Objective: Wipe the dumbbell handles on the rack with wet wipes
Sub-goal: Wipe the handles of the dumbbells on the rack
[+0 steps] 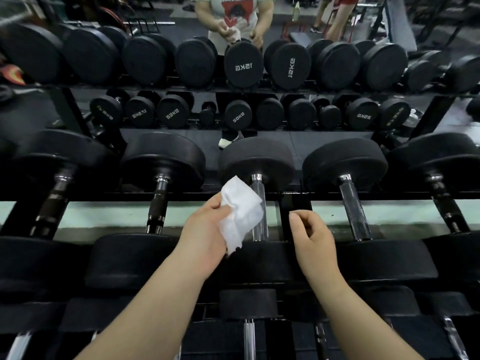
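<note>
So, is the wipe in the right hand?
No, the left hand pinches the white wipe, while the right hand hangs loosely curled and holds nothing.

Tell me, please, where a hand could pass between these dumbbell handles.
Open gaps lie between the far-left handle and the left handle, and right of the right handle. The left hand with the wipe fills the gap left of the centre handle; the right hand hangs in the next one. The heads crowd together.
</note>
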